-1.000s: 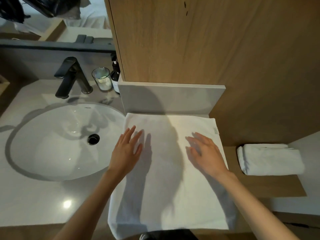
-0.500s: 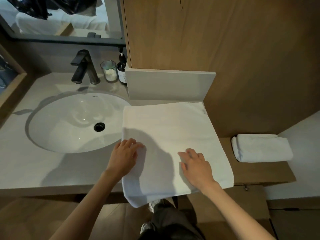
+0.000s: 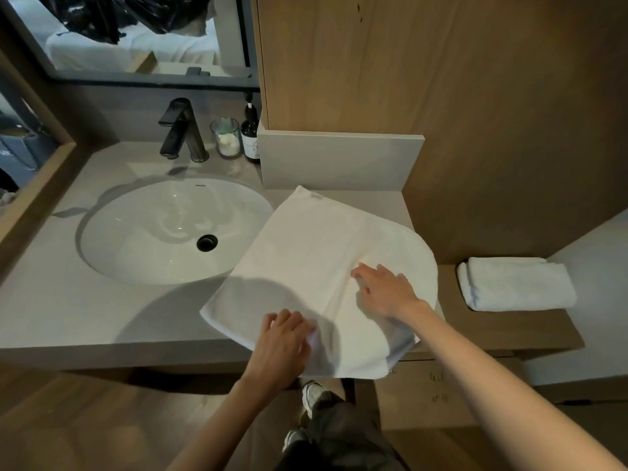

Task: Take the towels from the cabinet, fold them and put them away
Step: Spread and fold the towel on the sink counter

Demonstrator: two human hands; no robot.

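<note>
A clear glass jar (image 3: 225,138) at the back of the grey countertop (image 3: 68,307) is seen to hold small white items, too small to be identified. The white oval sink basin (image 3: 142,246) is set into the countertop, and nothing but its black drain (image 3: 206,242) is seen in it. Beside the jar, one dark pump bottle (image 3: 250,137) and one black faucet (image 3: 181,130) are placed.

Two white towels are counted. One partly folded towel (image 3: 306,253) is spread flat on the countertop just right of the basin, turned at an angle: its long axis runs from the near edge of the counter, where a part overhangs, up and leftward to a far corner pointing at the grey backsplash block (image 3: 339,158). Its left edge overlaps the basin rim. One fully folded towel (image 3: 516,283) is laid on the lower wooden shelf (image 3: 530,328) to the right, its long axis running left to right.

Two hands are seen. The near edge of the spread towel is pinched by the curled fingers of the left hand (image 3: 282,345). The right hand (image 3: 387,290) is laid flat and spread upon the towel, with nothing grasped.
</note>
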